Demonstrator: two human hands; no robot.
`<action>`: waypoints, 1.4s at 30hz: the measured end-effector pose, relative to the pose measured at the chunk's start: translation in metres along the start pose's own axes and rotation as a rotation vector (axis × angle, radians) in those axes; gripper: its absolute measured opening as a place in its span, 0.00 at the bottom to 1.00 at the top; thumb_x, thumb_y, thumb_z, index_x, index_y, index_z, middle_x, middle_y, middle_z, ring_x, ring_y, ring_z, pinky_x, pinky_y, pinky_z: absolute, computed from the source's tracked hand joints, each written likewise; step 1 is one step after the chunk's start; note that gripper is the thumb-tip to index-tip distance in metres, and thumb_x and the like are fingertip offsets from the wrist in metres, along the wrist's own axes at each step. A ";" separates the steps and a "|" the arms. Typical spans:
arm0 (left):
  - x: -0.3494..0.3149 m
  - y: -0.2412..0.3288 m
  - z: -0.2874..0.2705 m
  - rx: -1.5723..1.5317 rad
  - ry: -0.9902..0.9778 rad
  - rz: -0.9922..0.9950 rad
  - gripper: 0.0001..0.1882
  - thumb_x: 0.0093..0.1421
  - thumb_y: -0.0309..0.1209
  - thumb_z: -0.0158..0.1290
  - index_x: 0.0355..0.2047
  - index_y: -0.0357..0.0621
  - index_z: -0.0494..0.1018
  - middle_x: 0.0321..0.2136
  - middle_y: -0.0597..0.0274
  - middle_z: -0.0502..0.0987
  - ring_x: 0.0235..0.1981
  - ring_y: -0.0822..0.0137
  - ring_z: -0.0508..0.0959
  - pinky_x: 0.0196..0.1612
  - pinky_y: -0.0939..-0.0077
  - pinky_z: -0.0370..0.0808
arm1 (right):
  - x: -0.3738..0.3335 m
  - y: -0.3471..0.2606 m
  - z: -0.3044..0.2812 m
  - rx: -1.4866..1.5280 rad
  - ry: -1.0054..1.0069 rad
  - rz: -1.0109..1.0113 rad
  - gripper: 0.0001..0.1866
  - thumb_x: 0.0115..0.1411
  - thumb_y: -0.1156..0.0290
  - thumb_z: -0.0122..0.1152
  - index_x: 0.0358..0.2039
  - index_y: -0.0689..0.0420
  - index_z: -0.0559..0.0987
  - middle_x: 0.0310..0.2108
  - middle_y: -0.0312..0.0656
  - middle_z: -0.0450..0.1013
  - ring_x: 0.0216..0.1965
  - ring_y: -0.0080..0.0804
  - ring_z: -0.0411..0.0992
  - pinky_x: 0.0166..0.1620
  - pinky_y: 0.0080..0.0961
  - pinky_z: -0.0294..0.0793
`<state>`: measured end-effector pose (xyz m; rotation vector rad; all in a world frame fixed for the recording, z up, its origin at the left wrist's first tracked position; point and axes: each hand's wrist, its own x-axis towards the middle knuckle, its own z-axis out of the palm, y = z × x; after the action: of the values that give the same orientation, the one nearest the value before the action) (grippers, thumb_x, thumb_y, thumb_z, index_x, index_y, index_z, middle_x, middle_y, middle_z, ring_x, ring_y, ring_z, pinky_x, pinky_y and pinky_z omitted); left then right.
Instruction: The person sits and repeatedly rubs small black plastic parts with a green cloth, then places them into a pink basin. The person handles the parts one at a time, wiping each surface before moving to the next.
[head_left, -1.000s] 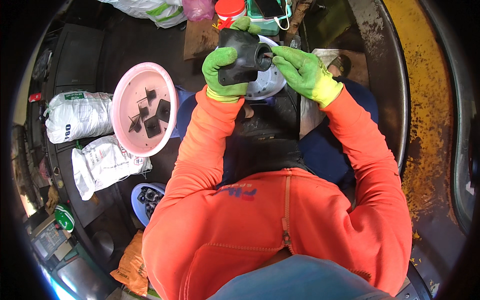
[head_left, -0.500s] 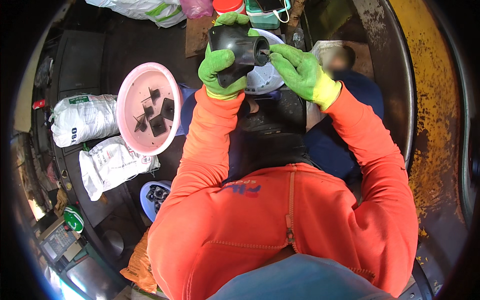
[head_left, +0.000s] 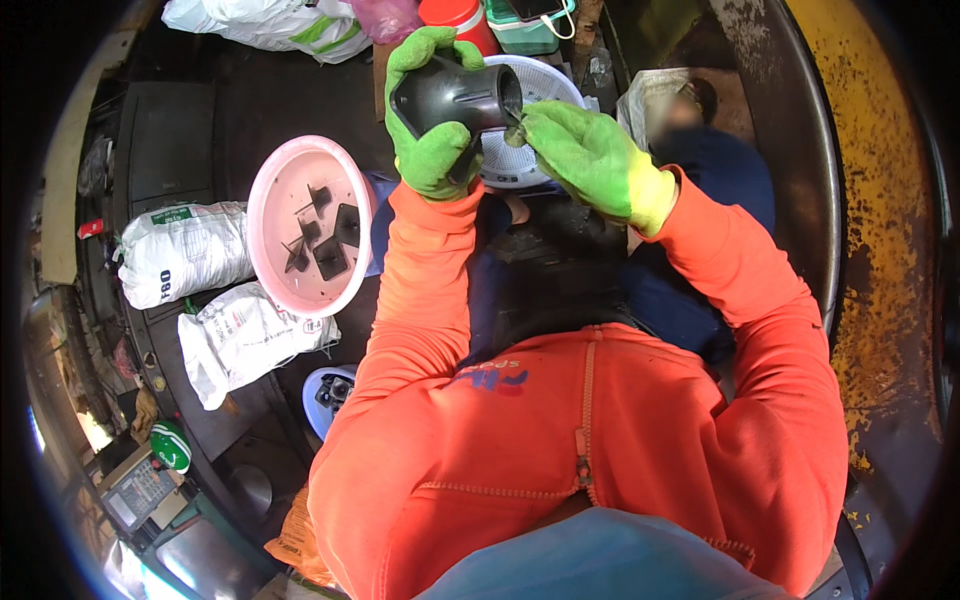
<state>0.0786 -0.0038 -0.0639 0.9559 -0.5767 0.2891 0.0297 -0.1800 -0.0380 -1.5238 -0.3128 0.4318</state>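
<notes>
In a green-gloved grip, my left hand point(head_left: 428, 165) holds a black plastic part point(head_left: 465, 98), a short tube with a flat squarish flange. Its thumb and fingers wrap the flange, and the tube's open end points right. My right hand point(head_left: 590, 158), also gloved, has its fingers pinched at the lower edge of that tube mouth. A small dark thing shows at the fingertips there, too small to name. Behind the hands stands a white mesh basket point(head_left: 550, 82). Left of them, a pink basin point(head_left: 285, 190) contains several similar black parts point(head_left: 330, 258).
Two white sacks point(head_left: 185, 260) lie left of the basin. Below it, a blue bowl point(head_left: 313, 402) holds more black pieces. A red container point(head_left: 462, 18) and a teal box point(head_left: 522, 38) stand at the back. Along the right runs a rusty yellow metal panel point(head_left: 880, 230).
The black part has shifted slightly left and its flange has turned, showing more of the tube. My right hand has moved a little down and left, staying at the tube mouth.
</notes>
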 end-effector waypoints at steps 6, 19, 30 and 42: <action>-0.002 -0.006 -0.002 0.195 -0.048 0.231 0.39 0.44 0.42 0.68 0.53 0.39 0.64 0.51 0.48 0.67 0.45 0.57 0.72 0.47 0.63 0.73 | -0.008 -0.015 0.003 0.374 -0.027 0.260 0.15 0.67 0.59 0.48 0.40 0.57 0.77 0.19 0.30 0.64 0.14 0.17 0.58 0.16 0.17 0.55; -0.006 0.001 -0.004 0.608 -0.180 0.396 0.37 0.46 0.34 0.63 0.57 0.45 0.62 0.52 0.49 0.66 0.48 0.51 0.72 0.51 0.60 0.72 | -0.008 -0.027 -0.022 1.015 -0.188 0.438 0.16 0.68 0.57 0.44 0.39 0.57 0.75 0.16 0.26 0.59 0.12 0.16 0.50 0.15 0.16 0.47; -0.005 -0.022 -0.016 -0.739 0.219 -0.406 0.44 0.53 0.54 0.53 0.66 0.48 0.55 0.55 0.39 0.68 0.57 0.29 0.65 0.59 0.30 0.58 | 0.062 0.031 -0.051 -1.100 0.263 -0.079 0.23 0.57 0.59 0.56 0.50 0.57 0.71 0.42 0.52 0.75 0.43 0.53 0.73 0.46 0.43 0.72; -0.111 0.090 -0.115 -0.737 0.289 -0.201 0.40 0.59 0.60 0.46 0.63 0.44 0.59 0.57 0.39 0.65 0.49 0.33 0.71 0.47 0.43 0.75 | 0.119 0.092 -0.020 -1.218 -0.177 0.124 0.24 0.61 0.60 0.46 0.56 0.54 0.70 0.53 0.55 0.70 0.55 0.54 0.68 0.57 0.42 0.66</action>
<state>-0.0163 0.1438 -0.1179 0.2448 -0.2762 0.0189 0.1371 -0.1435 -0.1391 -2.7056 -0.6951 0.5008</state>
